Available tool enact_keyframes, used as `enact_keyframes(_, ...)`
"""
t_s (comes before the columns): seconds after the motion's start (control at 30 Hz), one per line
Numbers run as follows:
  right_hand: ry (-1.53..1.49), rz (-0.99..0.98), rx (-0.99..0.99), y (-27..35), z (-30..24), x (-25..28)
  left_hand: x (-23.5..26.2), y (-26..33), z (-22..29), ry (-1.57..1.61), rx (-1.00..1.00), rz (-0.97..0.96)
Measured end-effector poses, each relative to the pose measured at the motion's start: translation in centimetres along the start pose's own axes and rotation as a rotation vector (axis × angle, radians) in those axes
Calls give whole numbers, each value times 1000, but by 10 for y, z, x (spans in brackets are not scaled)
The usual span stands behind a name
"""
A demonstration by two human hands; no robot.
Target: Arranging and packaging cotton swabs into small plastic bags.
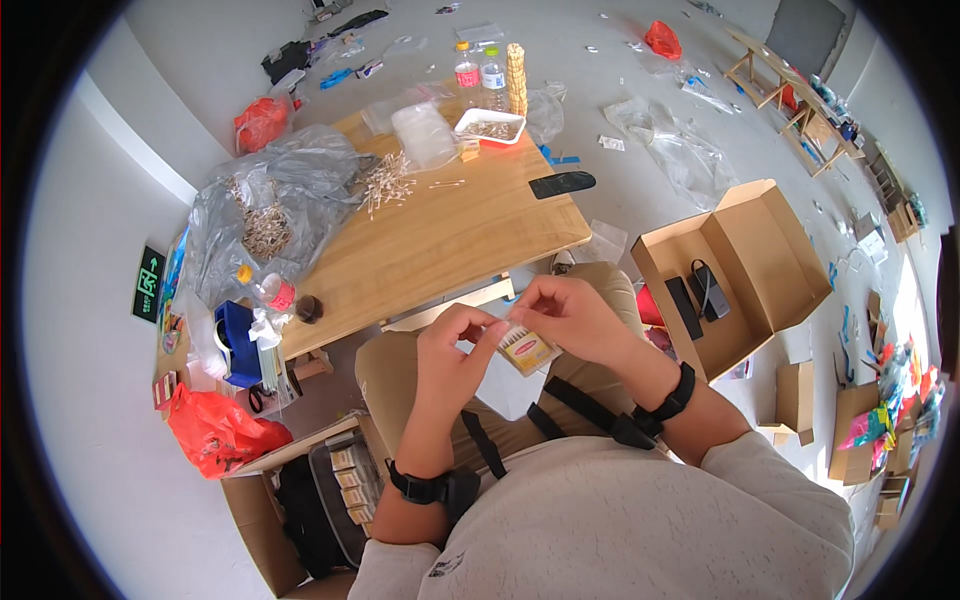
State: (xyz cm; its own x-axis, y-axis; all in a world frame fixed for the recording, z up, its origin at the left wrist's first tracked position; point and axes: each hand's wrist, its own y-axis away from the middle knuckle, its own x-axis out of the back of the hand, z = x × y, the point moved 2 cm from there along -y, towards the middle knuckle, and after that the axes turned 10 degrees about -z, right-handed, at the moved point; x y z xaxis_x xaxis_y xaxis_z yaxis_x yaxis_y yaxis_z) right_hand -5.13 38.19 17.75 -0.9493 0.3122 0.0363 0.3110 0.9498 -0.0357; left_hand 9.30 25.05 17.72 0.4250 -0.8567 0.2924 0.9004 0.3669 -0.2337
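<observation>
Step in hand, by judgement: closing a small clear packet [527,349] of wooden sticks over the lap. The left hand [455,350] pinches its 9 o'clock edge; the right hand [575,315] grasps the 12 o'clock edge. The next move calls for steady 2-handed pinching. The wooden table [450,235] edge lies near at 12 o'clock; the open cardboard box [740,270] sits at 2 o'clock.

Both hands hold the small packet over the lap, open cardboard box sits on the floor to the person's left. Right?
Wrong side: the head view shows the open cardboard box on the floor to the person's right. The rest stands: left hand and right hand hold the small packet over the lap.
</observation>
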Motion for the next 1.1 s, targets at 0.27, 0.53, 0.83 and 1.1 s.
enact_keyframes(0.27, -31, -25, -147, 2, 2, 1, 0, 4, -17, 58, 115, 42)
enact_keyframes(0.53, 51, -40, -84, 3, -4, 4, -4, 2, -19, 167, 61, -9)
enact_keyframes(0.83, 32, -154, -59, 3, -4, -3, -3, 3, 2, -71, 83, -208)
enact_keyframes(1.1, 166, -100, -71, 0, -11, -6, -3, 1, 1, -253, -14, -188)
